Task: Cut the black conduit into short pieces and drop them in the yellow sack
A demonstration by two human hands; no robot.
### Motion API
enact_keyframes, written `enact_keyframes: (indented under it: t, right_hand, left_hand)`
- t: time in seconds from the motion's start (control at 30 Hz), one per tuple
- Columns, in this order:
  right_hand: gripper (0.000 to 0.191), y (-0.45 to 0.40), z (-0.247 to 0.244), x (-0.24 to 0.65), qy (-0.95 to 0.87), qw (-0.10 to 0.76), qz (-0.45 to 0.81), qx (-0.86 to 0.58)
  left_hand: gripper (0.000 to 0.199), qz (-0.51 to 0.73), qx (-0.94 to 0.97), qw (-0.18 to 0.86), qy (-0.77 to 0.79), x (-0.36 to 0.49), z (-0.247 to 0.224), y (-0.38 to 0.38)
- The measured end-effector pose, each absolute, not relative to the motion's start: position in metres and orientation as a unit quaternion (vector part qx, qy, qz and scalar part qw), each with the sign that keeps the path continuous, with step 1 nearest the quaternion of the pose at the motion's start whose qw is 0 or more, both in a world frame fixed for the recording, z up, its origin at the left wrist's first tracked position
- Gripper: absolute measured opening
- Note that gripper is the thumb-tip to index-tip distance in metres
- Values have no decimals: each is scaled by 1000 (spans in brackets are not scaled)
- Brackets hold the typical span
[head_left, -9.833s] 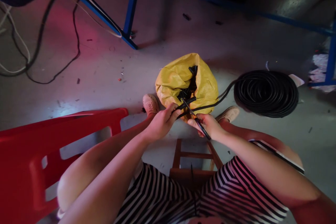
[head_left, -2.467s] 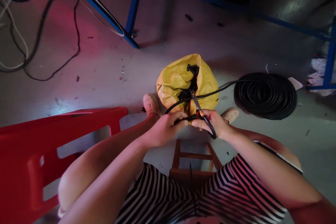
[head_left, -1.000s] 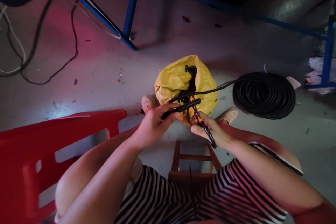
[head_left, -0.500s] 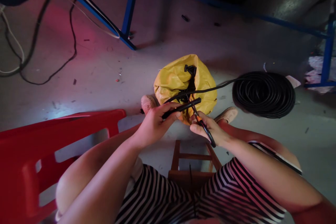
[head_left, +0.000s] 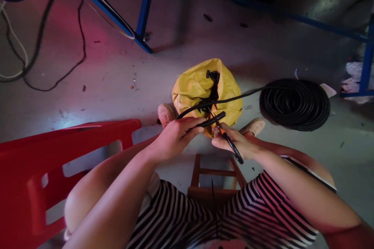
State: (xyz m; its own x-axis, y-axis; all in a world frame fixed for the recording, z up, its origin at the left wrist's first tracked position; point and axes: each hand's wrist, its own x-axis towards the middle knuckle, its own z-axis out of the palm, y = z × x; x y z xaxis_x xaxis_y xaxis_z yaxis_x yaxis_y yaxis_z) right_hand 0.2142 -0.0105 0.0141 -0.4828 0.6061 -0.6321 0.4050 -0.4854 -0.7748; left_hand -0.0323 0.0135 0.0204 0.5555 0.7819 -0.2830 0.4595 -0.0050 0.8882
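Observation:
My left hand (head_left: 178, 136) is closed on a black ribbed tube (head_left: 221, 115), whose free end sticks out to the right. A black cable runs from the coil (head_left: 293, 104) on the floor across to this hand. My right hand (head_left: 233, 142) grips scissors (head_left: 232, 148) with black and orange handles. Their blades lie across the tube a little short of its free end. Beneath both hands a yellow bag (head_left: 193, 85) stands open on the floor, with black pieces inside.
A red plastic chair (head_left: 67, 140) is at the left. Blue metal frames (head_left: 145, 4) stand ahead. A wooden stool (head_left: 213, 193) is below me. Loose cables (head_left: 83, 35) lie at the far left, and small scraps dot the floor.
My left hand has shifted slightly left along the tube, and the cable beside it now bends lower. The scissors remain across the tube, nearly where they were.

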Motion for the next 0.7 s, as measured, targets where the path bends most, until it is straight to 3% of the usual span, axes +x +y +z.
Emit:
enact_keyframes:
  t: [0.3,0.7]
  right_hand:
    - [50,-14,4,218,-530,91,689,-485]
    - [65,-16,2,213,-533,101,664,-515]
  left_hand:
    - [41,114,702,544,445,-35,22,15]
    - [46,131,685,555,454,-43,19,15]
